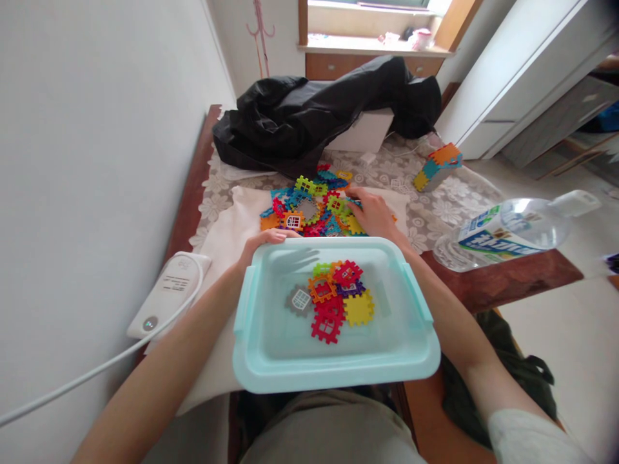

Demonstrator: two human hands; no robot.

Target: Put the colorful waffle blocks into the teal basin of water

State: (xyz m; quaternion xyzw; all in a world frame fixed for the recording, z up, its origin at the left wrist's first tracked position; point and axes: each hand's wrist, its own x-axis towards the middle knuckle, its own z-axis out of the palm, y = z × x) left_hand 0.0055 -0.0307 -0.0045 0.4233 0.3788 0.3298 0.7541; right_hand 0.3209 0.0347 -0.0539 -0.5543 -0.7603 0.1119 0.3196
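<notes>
The right fingers are at piled plastic pieces, the left fingers just behind a turquoise tub.

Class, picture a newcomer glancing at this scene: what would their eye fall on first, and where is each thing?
First comes the pale turquoise tub, low in the middle, with bright toothed pieces in it. Just beyond, a colourful pile of similar pieces lies on a white cloth, the right hand at its right side. Behind that, crumpled black fabric sprawls across the far end of the table.
</notes>
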